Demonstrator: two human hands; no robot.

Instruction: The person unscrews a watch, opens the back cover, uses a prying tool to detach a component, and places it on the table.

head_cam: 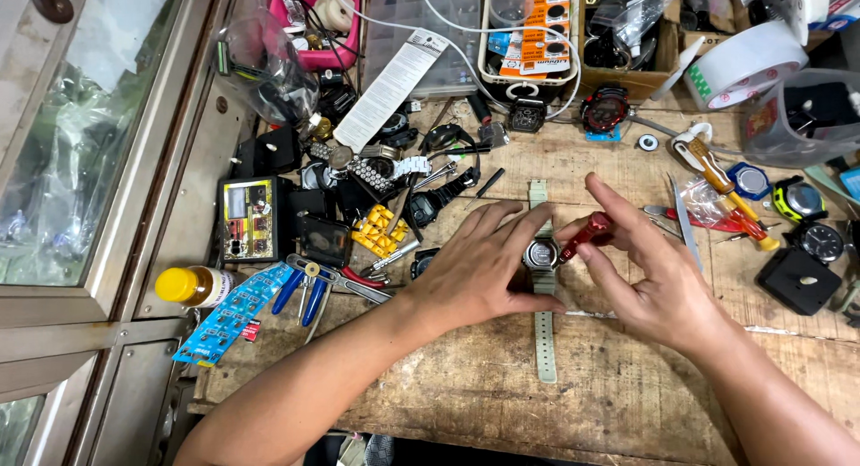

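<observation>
Cardboard box [658, 79] holds bagged parts [638, 16].

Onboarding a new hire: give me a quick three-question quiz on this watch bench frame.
1. True or false: the right hand holds a red-handled tool against the watch.
2. What does the left hand do? A) steadies the watch B) lifts the tape roll C) hangs free
3. Which colour is the cap on the bottle at the bench's left edge?

Key: 1 true; 2 A; 3 yellow.
</observation>
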